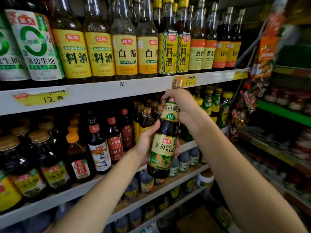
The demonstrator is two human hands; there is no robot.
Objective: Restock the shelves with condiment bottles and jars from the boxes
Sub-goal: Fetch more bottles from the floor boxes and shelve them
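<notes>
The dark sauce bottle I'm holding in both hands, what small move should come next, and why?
Probably lower the dark sauce bottle slightly, then ease it back onto the middle shelf. The left hand grips its body and the right hand its neck, but its cap sits level with the upper shelf edge, so it would likely catch. Similar brown-capped bottles stand just behind it.

Both bare forearms reach up and forward, converging. The left hand (145,145) grips the lower body of the bottle (165,148) from the left, thumb up, and the right hand (182,105) wraps its neck from the right.
</notes>
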